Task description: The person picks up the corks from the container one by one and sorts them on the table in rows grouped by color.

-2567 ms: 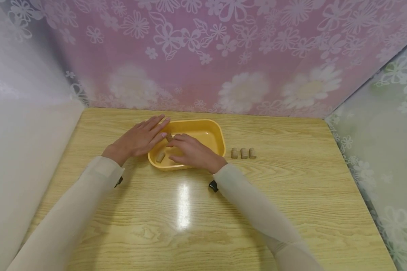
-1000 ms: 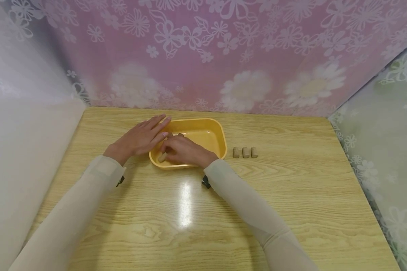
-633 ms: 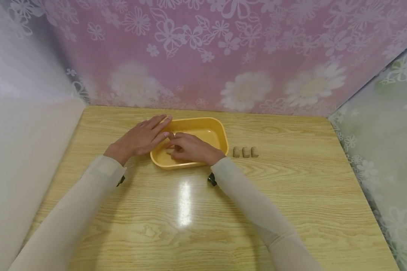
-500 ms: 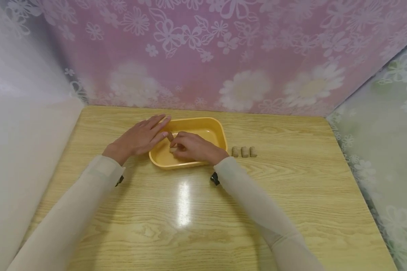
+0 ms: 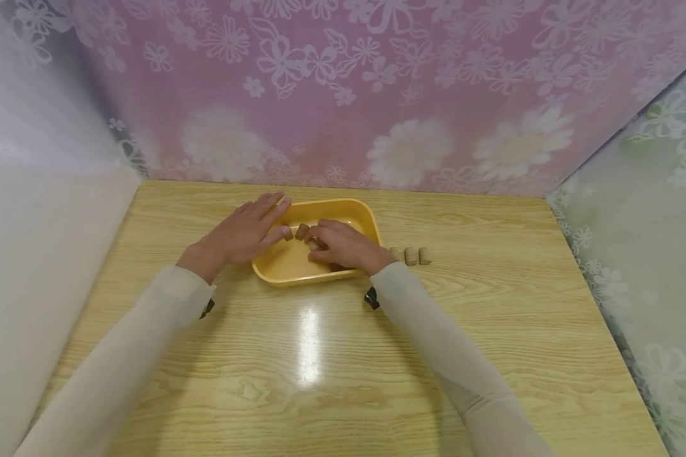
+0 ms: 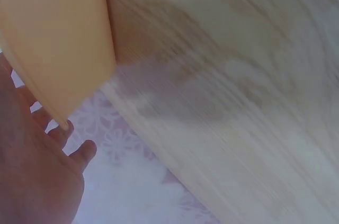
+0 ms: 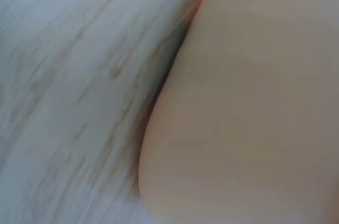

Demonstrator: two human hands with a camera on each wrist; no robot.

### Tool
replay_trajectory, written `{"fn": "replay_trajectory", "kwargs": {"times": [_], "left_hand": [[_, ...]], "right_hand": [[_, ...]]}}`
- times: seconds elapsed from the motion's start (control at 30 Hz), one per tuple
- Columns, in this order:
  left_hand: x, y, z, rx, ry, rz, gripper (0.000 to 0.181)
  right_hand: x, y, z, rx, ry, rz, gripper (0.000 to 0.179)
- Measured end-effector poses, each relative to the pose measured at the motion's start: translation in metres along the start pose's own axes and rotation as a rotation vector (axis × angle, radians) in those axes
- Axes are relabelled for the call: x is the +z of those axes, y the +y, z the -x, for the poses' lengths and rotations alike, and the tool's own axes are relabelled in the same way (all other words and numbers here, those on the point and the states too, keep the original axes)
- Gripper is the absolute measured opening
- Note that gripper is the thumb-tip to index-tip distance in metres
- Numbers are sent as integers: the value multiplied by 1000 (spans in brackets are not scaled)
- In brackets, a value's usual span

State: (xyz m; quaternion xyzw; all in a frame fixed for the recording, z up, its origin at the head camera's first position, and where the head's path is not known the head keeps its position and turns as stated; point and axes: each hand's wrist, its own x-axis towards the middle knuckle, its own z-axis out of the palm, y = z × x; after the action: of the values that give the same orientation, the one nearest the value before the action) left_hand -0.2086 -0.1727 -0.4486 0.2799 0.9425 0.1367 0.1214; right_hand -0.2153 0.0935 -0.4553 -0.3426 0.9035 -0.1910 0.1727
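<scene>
Cork (image 5: pixel 314 244) pinched between thumb and fingers of right hand (image 5: pixel 345 246), inside yellow tray (image 5: pixel 297 281); left hand (image 5: pixel 241 233), fingers straight, over tray's left rim; two more corks (image 5: pixel 302 231) near its thumb; three corks (image 5: pixel 410 256) on table (image 5: pixel 491 317), right of tray

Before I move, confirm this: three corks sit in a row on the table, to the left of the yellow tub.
Not quite: the three corks sit in a row on the table, but to the right of the yellow tub, as the head view shows.
</scene>
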Motion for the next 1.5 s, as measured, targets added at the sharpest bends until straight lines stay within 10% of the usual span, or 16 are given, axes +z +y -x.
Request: {"fn": "replay_trajectory", "kwargs": {"times": [0.57, 0.8, 1.5], "left_hand": [[11, 9, 0, 13, -8, -39, 78], [11, 9, 0, 12, -11, -70, 78], [10, 10, -2, 23, -19, -49, 78]], "right_hand": [[-4, 5, 9, 85, 15, 99, 37], [-11, 12, 17, 98, 72, -61, 42], [-39, 39, 89, 24, 265, -144, 42]]}}
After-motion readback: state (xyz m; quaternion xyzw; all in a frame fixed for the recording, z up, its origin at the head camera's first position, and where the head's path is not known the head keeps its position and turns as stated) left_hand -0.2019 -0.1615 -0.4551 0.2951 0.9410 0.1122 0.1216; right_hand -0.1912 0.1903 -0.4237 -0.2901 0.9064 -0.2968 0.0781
